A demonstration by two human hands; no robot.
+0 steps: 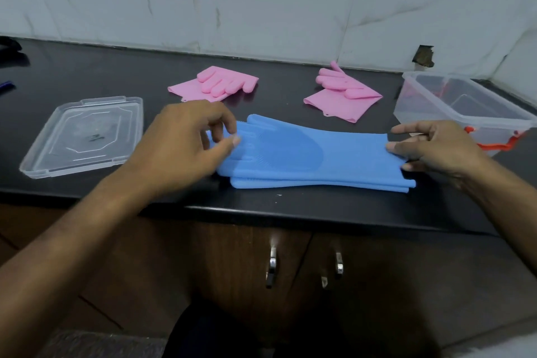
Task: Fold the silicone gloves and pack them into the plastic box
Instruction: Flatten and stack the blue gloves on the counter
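Two blue silicone gloves [308, 154] lie stacked flat on the black counter, fingers to the left, cuffs to the right. My left hand [186, 142] pinches the finger end of the top blue glove between thumb and fingers. My right hand [433, 148] holds the cuff end, fingertips on top of it. Behind them lie two folded pink gloves, one [216, 84] at centre left and one [343, 96] at centre right. The clear plastic box [459, 107] with orange clips stands at the right, open.
The box's clear lid [84, 136] lies flat on the counter at the left. The black counter [290, 209] ends at a front edge just below the blue gloves, with wooden cabinet doors and metal handles [271, 270] beneath. A marble wall backs the counter.
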